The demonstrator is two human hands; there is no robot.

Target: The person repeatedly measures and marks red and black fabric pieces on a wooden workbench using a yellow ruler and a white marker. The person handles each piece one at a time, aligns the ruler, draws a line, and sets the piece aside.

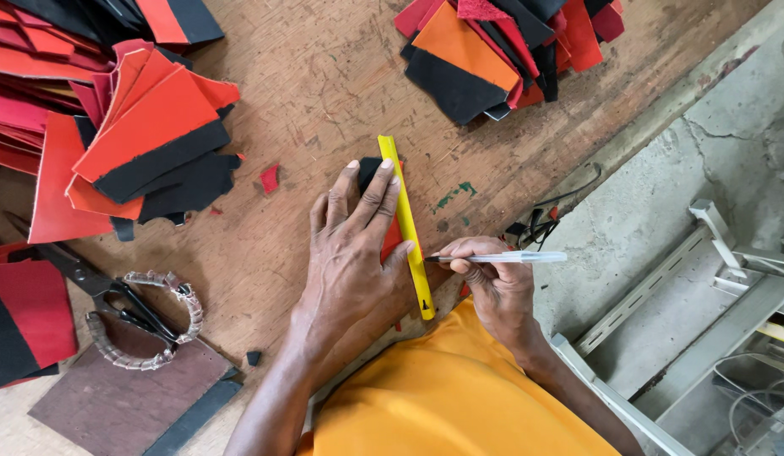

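My left hand (350, 245) lies flat on a red and black leather piece (393, 230) on the wooden table, fingers spread, pressing a yellow ruler (406, 225) that runs along the piece's right edge. My right hand (492, 283) grips a clear pen (497, 257), whose tip touches the ruler's right side near its lower end. The leather piece is mostly hidden under my left hand.
Piles of red, orange and black leather pieces lie at the upper left (113, 127) and top right (502, 51). Large scissors (122, 308) with wrapped handles rest at the left, above a brown board (130, 397). The table edge (645, 127) runs diagonally on the right, with a metal frame (713, 312) beyond.
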